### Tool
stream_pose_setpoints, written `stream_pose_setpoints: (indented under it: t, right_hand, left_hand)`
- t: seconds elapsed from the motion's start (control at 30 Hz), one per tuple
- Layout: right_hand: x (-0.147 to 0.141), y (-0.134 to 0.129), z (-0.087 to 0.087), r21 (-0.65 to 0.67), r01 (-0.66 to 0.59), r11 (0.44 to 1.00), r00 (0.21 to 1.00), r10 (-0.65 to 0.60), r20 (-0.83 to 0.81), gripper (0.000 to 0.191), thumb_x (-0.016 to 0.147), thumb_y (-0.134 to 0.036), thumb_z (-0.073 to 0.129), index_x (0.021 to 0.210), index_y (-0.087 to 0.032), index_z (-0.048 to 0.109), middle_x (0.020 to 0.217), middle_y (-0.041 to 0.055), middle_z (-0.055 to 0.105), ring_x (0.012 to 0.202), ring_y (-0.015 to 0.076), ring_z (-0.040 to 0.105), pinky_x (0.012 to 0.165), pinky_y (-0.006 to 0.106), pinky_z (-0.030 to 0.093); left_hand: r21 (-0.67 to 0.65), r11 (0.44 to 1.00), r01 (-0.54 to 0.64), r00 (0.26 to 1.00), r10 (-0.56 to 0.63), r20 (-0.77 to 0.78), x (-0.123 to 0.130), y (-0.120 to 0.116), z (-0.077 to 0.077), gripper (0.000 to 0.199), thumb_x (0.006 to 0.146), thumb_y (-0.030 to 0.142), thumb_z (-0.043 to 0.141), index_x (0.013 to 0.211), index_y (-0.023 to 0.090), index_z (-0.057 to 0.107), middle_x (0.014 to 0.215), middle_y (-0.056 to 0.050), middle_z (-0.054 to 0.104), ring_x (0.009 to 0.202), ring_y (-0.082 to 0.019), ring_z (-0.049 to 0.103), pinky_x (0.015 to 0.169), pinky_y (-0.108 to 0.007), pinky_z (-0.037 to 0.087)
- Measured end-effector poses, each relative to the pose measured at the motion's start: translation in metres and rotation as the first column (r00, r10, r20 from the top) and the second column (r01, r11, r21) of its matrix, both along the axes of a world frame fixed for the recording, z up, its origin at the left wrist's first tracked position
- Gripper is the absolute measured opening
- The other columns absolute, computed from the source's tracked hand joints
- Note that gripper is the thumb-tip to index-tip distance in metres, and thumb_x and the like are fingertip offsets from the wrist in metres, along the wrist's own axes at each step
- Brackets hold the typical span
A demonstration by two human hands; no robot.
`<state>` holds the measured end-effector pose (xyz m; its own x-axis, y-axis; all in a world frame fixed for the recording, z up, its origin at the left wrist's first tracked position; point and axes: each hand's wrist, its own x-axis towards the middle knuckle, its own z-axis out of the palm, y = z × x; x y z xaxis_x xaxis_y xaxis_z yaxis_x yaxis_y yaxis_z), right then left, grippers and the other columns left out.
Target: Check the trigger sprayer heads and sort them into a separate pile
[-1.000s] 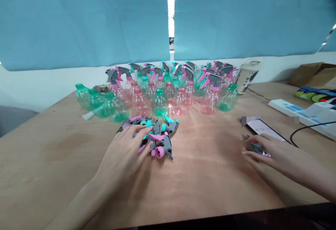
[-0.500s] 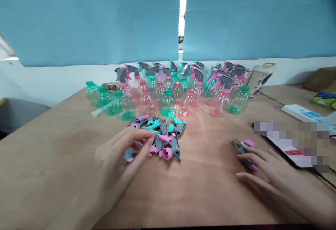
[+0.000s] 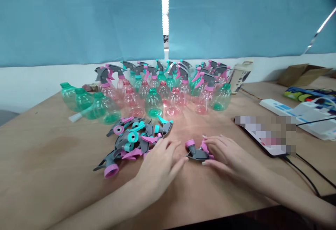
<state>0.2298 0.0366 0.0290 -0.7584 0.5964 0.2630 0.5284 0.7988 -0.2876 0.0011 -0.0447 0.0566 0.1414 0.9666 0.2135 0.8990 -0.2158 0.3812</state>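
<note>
A grey and pink spray trigger head (image 3: 198, 153) lies on the table in front of me. My right hand (image 3: 227, 153) has it between thumb and fingers at its pink nozzle end. Just to the left, my left hand (image 3: 162, 161) is open, thumb and fingers apart, its thumb beside the grey tip of that head. Whether the thumb touches it I cannot tell. A pile of loose spray trigger heads (image 3: 133, 137), grey with pink or turquoise parts, lies beyond and left of my left hand, which hides part of it.
Behind the pile stand several green bottles (image 3: 154, 104) and pink bottles (image 3: 174, 104), many with spray heads on. At the right lie a phone (image 3: 262, 140) with a cable and a white power strip (image 3: 278, 108). A printed cup (image 3: 240, 77) and a cardboard box (image 3: 299, 75) stand farther back.
My right hand has moved left along the table, and the spray head has come with it. My left hand has left the pile's middle and moved right, towards that spray head. The view has turned right.
</note>
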Motion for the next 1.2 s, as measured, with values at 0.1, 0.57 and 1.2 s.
stream_pose_setpoints:
  t: [0.1,0.57,1.2]
  right_hand:
    - [-0.01,0.005,-0.01,0.043,-0.021,0.999,1.0,0.021,-0.016,0.051,0.082,-0.043,0.06,0.125,-0.02,0.045,0.124,0.015,0.056,0.118,0.0298,0.049,0.095,0.053,0.041]
    - [-0.026,0.045,-0.031,0.207,-0.2,0.958,0.915,0.258,-0.311,0.036,0.081,-0.036,0.061,0.111,-0.019,0.048,0.09,0.0056,0.067,0.084,0.0212,0.063,0.098,0.051,0.035]
    - [-0.031,0.041,-0.026,0.29,-0.083,0.953,0.881,0.206,-0.426,0.046,0.08,-0.031,0.064,0.121,-0.022,0.045,0.102,0.0062,0.066,0.103,0.0222,0.058,0.106,0.052,0.023]
  left_hand:
    - [-0.056,0.998,0.006,0.995,-0.012,-0.101,0.019,0.017,-0.011,0.033,0.084,0.043,0.055,0.101,0.015,0.06,0.1,-0.011,0.058,0.091,-0.028,0.056,0.074,-0.042,0.048]
    - [-0.033,0.998,0.062,0.896,-0.041,0.443,0.037,0.031,-0.023,0.019,0.088,0.019,0.05,0.106,0.022,0.052,0.108,-0.005,0.06,0.099,-0.02,0.059,0.085,-0.039,0.05]
    - [0.099,0.991,0.087,0.848,-0.126,0.515,0.03,0.057,-0.039,0.032,0.09,0.018,0.05,0.122,0.026,0.051,0.119,-0.005,0.057,0.11,-0.02,0.054,0.094,-0.036,0.044]
